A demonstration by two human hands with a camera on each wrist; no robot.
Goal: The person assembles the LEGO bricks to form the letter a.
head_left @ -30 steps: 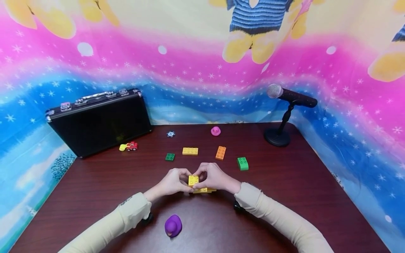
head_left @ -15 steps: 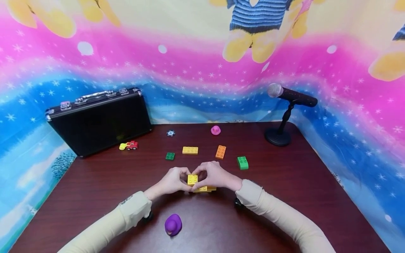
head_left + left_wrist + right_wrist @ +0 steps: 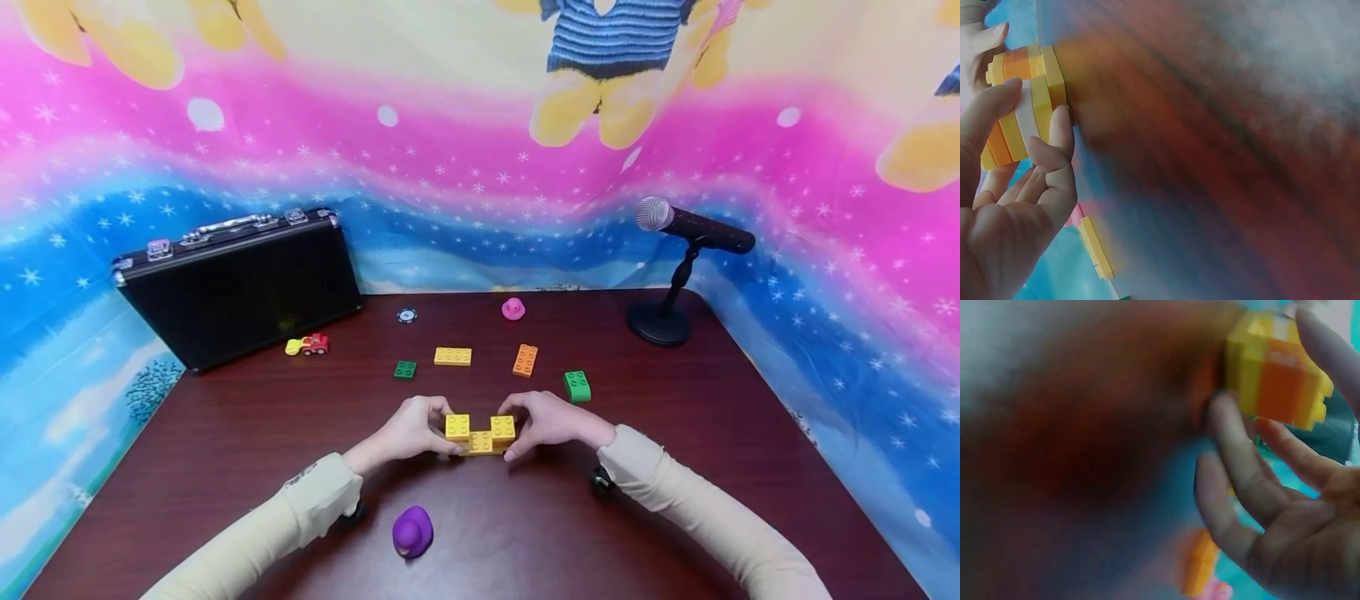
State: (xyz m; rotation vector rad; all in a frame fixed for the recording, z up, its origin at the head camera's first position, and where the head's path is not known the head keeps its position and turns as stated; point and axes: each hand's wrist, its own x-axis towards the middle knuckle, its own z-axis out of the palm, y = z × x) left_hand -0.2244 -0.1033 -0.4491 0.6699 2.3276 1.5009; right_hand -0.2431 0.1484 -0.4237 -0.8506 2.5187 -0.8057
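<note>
A toy-brick build (image 3: 481, 442) stands on the table in front of the person, with a yellow block raised at each end and a lower middle. Its sides show orange and white layers in the left wrist view. My left hand (image 3: 411, 429) grips the left end, thumb (image 3: 999, 107) on one side and fingers on the other. Around the right end, my right hand (image 3: 553, 419) is held with fingers spread; its thumb (image 3: 1329, 359) and index finger lie on either side of the bricks (image 3: 1279, 375). Whether they touch is unclear.
A purple rubber duck (image 3: 412, 532) sits nearer the person. Beyond the hands lie yellow (image 3: 453, 357), orange (image 3: 525, 360), dark green (image 3: 405, 369) and light green bricks (image 3: 577, 386). Farther back are a toy car (image 3: 307, 344), poker chip (image 3: 407, 316), pink duck (image 3: 513, 309), black case (image 3: 243, 287) and microphone (image 3: 697, 229).
My right hand has moved right, from the left raised block to the right end, uncovering the right block and the middle. The left hand keeps its grip in nearly the same place.
</note>
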